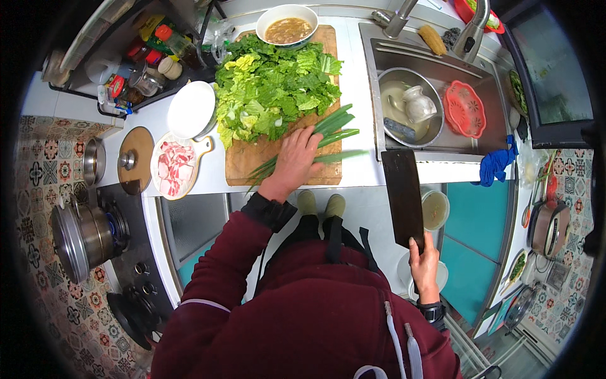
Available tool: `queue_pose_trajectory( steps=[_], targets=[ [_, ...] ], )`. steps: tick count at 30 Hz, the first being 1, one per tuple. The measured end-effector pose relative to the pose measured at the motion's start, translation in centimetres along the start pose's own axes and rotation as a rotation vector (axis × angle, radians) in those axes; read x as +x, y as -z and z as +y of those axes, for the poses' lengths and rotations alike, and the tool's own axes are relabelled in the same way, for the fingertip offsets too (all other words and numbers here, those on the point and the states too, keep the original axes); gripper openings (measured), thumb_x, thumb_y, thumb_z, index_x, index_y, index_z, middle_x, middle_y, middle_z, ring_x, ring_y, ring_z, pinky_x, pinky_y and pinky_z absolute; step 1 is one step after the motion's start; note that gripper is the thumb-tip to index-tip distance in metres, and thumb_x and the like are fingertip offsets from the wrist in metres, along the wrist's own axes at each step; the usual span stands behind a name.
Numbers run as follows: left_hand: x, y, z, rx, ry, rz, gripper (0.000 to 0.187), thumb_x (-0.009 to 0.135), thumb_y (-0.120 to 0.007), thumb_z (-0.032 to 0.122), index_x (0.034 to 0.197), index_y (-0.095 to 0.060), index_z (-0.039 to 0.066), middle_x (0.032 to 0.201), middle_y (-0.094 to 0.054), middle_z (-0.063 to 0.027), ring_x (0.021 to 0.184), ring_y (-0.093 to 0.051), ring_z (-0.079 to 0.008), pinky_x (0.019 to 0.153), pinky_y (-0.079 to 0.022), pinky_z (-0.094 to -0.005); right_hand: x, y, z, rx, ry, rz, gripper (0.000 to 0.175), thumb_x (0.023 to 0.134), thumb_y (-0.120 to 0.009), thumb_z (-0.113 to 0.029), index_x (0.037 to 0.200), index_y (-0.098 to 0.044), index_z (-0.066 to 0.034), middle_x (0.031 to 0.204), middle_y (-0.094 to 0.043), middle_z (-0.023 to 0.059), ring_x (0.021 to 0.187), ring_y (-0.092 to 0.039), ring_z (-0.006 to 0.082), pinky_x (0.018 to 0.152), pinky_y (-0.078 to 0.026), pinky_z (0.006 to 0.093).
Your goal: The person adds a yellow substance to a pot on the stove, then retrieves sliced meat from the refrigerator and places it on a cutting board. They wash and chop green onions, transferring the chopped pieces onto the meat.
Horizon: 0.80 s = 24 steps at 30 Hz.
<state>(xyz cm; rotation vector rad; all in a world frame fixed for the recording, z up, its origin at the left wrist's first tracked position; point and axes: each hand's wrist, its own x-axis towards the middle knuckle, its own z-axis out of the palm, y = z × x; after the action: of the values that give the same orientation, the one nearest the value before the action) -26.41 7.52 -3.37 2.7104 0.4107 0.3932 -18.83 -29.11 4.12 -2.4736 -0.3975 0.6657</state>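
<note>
My left hand (296, 158) grips a bunch of green onions (336, 123) at the front of a wooden cutting board (236, 163). Their green ends stick out on both sides of the hand. Behind them a large heap of chopped leafy greens (279, 85) covers most of the board. In my right hand (423, 265) is the handle of a cleaver (402, 194) with a dark, broad blade. It is held off to the right, away from the board, in front of the sink's edge.
A bowl of brown liquid (286, 28) stands at the board's far end. To the left are a white bowl (191, 109) and a plate of sliced raw meat (174, 166). A pot (80, 237) sits over a lit burner. The sink (473, 66) holds a metal basin (409, 106) and a red basket (464, 109).
</note>
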Motion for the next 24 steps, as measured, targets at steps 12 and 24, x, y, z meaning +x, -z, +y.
queue_pose_trajectory(
  steps=[12,24],
  targets=[
    [-2.7,0.5,-0.1,-0.058,0.118,0.108,0.049,0.069,-0.074,0.013,0.111,-0.051,0.006,0.112,-0.057,-0.0114,0.104,-0.055,-0.0311,0.086,-0.046,-0.0393,7.4,-2.2,-6.5,-0.208,0.445,0.14,0.025,0.09,-0.056,-0.01,0.115,-0.056,-0.0086,0.096,-0.065,0.0158,0.082,-0.064,0.0373,0.068,-0.051,0.0444],
    [-2.9,-1.6,0.2,-0.023,0.137,0.152,0.073,0.071,-0.075,0.015,0.133,-0.041,-0.002,0.13,-0.051,-0.018,0.12,-0.048,-0.0334,0.098,-0.042,-0.0405,9.5,-4.0,-9.5,-0.382,0.534,0.068,0.029,0.09,-0.055,-0.012,0.119,-0.054,-0.0125,0.103,-0.064,0.0145,0.081,-0.064,0.0376,0.068,-0.051,0.0447]
  ],
)
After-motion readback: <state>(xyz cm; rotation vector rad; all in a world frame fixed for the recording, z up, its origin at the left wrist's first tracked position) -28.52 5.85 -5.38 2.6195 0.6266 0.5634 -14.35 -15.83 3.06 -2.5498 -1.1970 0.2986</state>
